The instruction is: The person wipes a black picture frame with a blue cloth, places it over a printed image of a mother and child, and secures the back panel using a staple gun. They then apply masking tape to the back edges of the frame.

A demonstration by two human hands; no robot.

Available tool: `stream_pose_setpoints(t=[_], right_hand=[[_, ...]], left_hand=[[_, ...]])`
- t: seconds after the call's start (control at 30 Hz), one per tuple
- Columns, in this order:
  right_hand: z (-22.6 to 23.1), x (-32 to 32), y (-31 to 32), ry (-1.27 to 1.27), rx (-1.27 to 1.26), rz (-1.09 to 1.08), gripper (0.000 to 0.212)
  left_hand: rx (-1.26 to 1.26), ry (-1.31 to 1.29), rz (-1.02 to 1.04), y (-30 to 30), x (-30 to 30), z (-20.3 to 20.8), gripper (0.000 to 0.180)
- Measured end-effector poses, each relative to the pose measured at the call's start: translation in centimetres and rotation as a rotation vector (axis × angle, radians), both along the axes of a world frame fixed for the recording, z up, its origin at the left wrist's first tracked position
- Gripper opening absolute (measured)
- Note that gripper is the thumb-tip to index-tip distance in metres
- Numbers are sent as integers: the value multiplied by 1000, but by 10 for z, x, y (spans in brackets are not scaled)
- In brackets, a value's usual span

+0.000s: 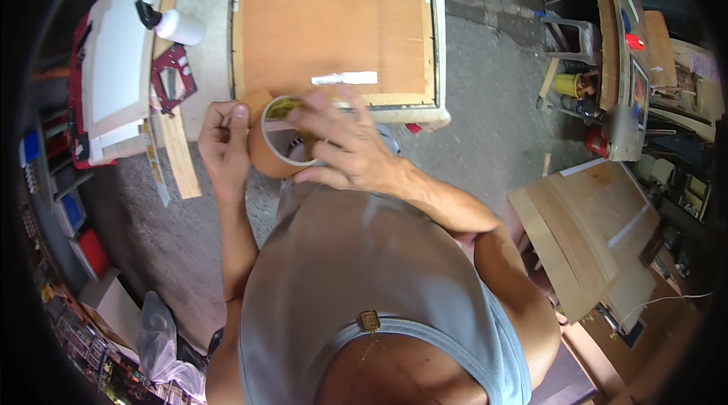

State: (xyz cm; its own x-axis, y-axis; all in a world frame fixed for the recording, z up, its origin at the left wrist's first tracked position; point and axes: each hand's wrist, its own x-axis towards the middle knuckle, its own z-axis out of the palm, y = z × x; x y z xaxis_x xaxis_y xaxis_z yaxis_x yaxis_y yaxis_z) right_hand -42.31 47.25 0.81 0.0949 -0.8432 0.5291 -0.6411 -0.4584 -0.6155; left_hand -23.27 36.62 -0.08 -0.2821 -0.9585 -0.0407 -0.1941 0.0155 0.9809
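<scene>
Between my hands, close to my body at the table's near edge, is a wide roll of brown tape (pixel 274 156) with a pale inner ring. A short end of tape stands off its upper left side. My left hand (pixel 225 139) is closed, thumb against curled fingers, pinching at that loose end. My right hand (pixel 353 147) holds the roll at its right side; its upper fingers reach over the opening and are smeared by motion. Beyond the hands lies a framed brown panel (pixel 334 18), with a shiny silvery strip (pixel 344 78) near its close edge.
On the table's left are a white bottle (pixel 182 28) with a black top, a dark red tool (pixel 173 79), and a wooden strip (pixel 180 155) jutting past the edge. A grey stool (pixel 572 37) stands right. Wooden boards (pixel 588 230) lean at the lower right.
</scene>
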Motion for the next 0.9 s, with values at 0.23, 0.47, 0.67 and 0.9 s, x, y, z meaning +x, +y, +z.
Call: stream_pose_setpoints(t=[0.23,0.47,0.67,0.9], right_hand=[[-22,-21,1,-320,331,202,39],[-61,-104,39,-286,942,484,37],[-56,-135,60,-109,739,929,41],[-60,-163,65,-89,895,792,38]], left_hand=[[-273,-39,385,45,-25,-3,14],[-220,-60,693,138,-77,-6,9],[-144,5,921,169,-55,-2,8],[-774,-494,976,201,-106,51,7]])
